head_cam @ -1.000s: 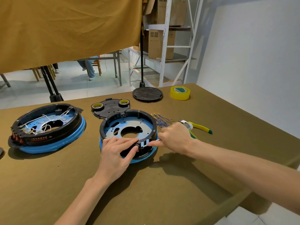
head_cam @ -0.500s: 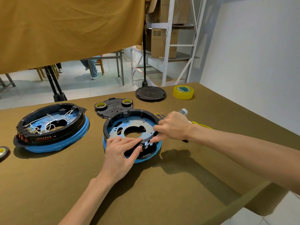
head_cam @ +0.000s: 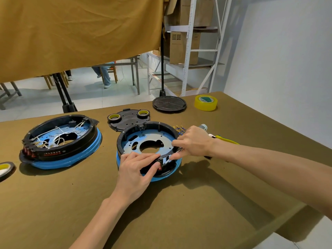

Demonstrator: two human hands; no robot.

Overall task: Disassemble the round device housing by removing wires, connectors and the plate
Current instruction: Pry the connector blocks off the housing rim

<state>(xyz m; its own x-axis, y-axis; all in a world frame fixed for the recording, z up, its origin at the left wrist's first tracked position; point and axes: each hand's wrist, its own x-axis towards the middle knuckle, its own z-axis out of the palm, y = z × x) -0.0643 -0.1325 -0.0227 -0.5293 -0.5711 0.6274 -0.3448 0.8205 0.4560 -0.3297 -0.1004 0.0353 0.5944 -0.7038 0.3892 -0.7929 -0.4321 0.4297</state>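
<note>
The round housing (head_cam: 147, 127), black with a blue base ring, lies in the middle of the table, and a blue-grey metal plate (head_cam: 152, 139) sits inside it. My left hand (head_cam: 136, 169) pinches the near rim, with the fingers on top and the thumb outside beside a red switch (head_cam: 159, 168). My right hand (head_cam: 194, 141) reaches over the right rim and grips a slim screwdriver (head_cam: 203, 126). Its metal tip touches the rim next to my left fingertips. Loose blue wires (head_cam: 178, 129) with brass terminals lie just behind my right hand.
A second housing (head_cam: 61, 141), full of white wires, stands at the left. A black cover (head_cam: 127, 119) carrying two tape rolls lies behind the middle housing. Farther back are a black disc (head_cam: 168, 103) and yellow tape (head_cam: 205, 102). Yellow-green pliers (head_cam: 226, 139) lie right of my wrist.
My right hand has lifted from the table beside the housing to over its right rim, bringing the screwdriver tip to the near rim. My left hand has stayed on that rim.
</note>
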